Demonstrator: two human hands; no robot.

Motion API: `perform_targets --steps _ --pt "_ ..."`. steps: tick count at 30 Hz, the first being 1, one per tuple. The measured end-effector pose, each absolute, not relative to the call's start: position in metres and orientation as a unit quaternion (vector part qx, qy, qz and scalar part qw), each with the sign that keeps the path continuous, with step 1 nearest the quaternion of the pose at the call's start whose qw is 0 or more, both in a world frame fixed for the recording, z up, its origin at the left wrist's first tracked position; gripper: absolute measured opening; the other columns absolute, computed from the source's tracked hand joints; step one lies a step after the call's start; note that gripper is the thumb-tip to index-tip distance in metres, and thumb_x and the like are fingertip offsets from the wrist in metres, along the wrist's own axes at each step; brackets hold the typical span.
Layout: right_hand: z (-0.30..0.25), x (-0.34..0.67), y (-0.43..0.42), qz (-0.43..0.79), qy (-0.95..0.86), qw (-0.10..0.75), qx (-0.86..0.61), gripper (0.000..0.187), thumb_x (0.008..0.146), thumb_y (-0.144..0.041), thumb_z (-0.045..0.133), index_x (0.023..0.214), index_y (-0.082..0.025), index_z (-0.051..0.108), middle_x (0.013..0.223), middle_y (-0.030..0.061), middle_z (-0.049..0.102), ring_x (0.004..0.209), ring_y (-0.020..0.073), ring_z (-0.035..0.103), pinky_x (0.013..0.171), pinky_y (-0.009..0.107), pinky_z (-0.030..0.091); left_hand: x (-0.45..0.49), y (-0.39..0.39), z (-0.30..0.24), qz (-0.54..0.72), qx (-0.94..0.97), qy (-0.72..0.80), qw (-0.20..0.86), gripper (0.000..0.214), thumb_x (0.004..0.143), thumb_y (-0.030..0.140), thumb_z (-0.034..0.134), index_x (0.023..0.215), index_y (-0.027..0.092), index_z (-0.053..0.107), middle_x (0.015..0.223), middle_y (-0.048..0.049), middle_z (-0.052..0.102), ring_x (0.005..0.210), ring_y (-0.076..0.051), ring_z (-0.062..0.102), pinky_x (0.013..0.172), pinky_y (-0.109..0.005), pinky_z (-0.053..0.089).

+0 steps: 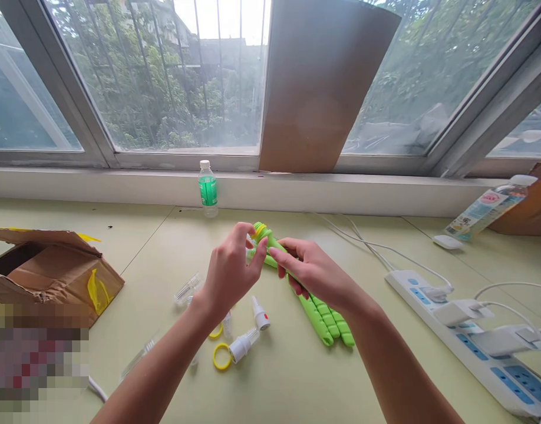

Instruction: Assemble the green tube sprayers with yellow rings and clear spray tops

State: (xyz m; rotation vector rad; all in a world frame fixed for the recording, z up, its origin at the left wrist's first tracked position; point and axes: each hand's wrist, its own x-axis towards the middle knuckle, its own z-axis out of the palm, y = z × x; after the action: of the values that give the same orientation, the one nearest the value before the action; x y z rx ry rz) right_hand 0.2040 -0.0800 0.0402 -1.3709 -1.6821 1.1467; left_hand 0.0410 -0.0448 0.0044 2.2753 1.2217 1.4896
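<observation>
A bright green plastic tube (276, 242) with a threaded neck is held up between my hands above the table. Around its neck sits a yellow ring (259, 230). My left hand (231, 268) is closed at that end, thumb and index finger on the yellow ring; its other fingers are partly hidden. Lower down, my right hand (312, 272) grips the tube's body between thumb and fingers. Several more ribbed green tubes (326, 321) lie side by side beneath my right hand. White nozzle-like caps (244, 346) and a loose yellow ring (221, 357) lie near my left forearm.
Clear ribbed plastic pieces (187, 290) lie at left, beside an open cardboard box (67, 271). A green-labelled bottle (207, 189) stands by the sill. At right are a power strip (462, 344) with plugs and cables, and a tilted bottle (491, 206). Cardboard (319, 88) covers part of the window.
</observation>
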Motion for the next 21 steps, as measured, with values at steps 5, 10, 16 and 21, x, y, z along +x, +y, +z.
perform_targets --steps 5,10,16,21 --pt "0.0402 0.2047 -0.0805 0.442 -0.645 0.337 -0.524 0.035 0.092 -0.05 0.047 0.076 -0.019 0.051 0.07 -0.0013 0.054 0.044 0.007 0.047 0.037 0.019 0.039 0.0409 -0.0441 0.0053 0.498 0.762 0.408 0.074 0.017 0.09 0.033 0.055 0.097 0.021 0.044 0.087 -0.0014 0.064 0.07 -0.013 0.065 0.049 -0.019 0.049" --pt "0.0413 0.2045 -0.0812 0.446 -0.646 0.334 -0.521 0.037 0.092 -0.052 0.047 0.075 -0.019 0.049 0.07 -0.0015 0.054 0.044 0.0069 0.047 0.037 0.019 0.039 0.0409 -0.0454 0.0058 0.5 0.76 0.408 0.077 0.017 0.09 0.033 0.055 0.097 0.021 0.044 0.088 -0.0013 0.064 0.069 -0.013 0.065 0.049 -0.02 0.049" --pt "0.0426 0.2065 -0.0812 0.455 -0.643 0.338 -0.515 0.037 0.092 -0.052 0.047 0.077 -0.019 0.05 0.071 -0.0014 0.054 0.044 0.0064 0.046 0.037 0.019 0.038 0.0398 -0.0466 0.0082 0.509 0.754 0.406 0.092 0.018 0.089 0.033 0.056 0.096 0.021 0.045 0.087 -0.0006 0.064 0.067 -0.012 0.065 0.048 -0.019 0.049" --pt "0.0422 0.2072 -0.0799 0.455 -0.642 0.338 -0.515 0.037 0.092 -0.052 0.047 0.076 -0.019 0.049 0.07 -0.0018 0.053 0.044 0.0064 0.046 0.037 0.019 0.037 0.0405 -0.0448 0.0095 0.52 0.745 0.404 0.111 0.019 0.088 0.034 0.059 0.095 0.021 0.047 0.086 0.0006 0.063 0.064 -0.011 0.065 0.054 -0.022 0.054"
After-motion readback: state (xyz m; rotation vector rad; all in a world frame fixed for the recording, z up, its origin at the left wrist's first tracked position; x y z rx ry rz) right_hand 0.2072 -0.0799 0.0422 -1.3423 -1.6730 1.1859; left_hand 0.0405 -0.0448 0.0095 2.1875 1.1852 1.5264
